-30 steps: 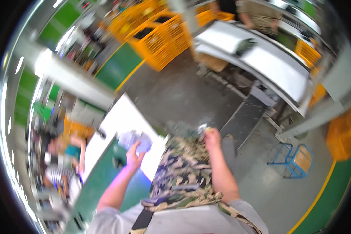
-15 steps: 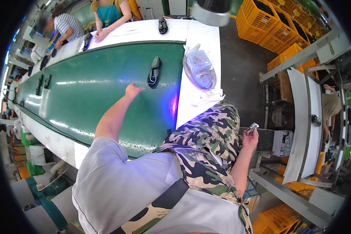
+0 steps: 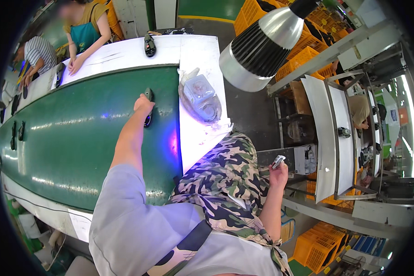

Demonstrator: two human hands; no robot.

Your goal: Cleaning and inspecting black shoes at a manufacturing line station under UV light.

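Tons of room for the left hand [image 3: 144, 105] over the green belt [image 3: 85, 142], the stretch left of and nearer than that shoe [image 3: 148, 121] is wide open. Going right is tighter: there's a narrow strip of belt, then the bagged clear plastic box [image 3: 200, 90] on the white table [image 3: 198, 145], with a chunky lamp [image 3: 257, 53] past it. The camo apron [image 3: 225, 163] fills the space between both hands, and a metal rack [image 3: 333, 220] crowds the right hand [image 3: 278, 175]'s outer side.
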